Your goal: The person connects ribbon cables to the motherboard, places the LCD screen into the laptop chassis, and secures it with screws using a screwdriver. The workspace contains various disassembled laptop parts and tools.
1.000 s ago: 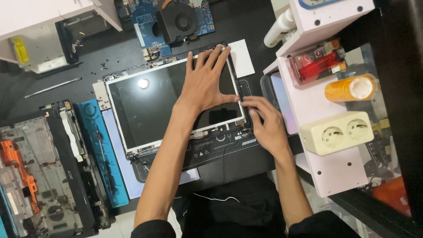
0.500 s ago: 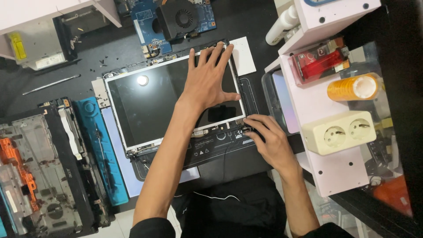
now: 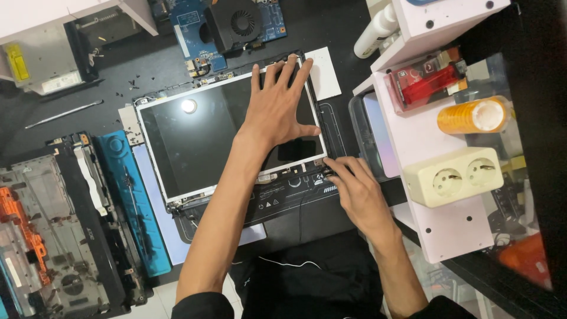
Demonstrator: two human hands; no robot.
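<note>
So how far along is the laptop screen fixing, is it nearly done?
Partway, likely. Done: the bare screen panel lies loose in its lid, the motherboard is out. In hand: the left hand presses the panel, the right hand fingers the lower corner. Left: the stripped laptop base remains open.

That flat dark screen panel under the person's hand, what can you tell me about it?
The screen panel is a bare rectangular display, glossy and dark, with a thin silvery metal edge. It lies flat and a little askew on an opened laptop lid on the black table. A ceiling light shows as a bright spot near its upper left. The left hand rests spread on its right part. The right hand has its fingertips at the lower right corner, by the hinge strip. No cracks are visible.
</note>
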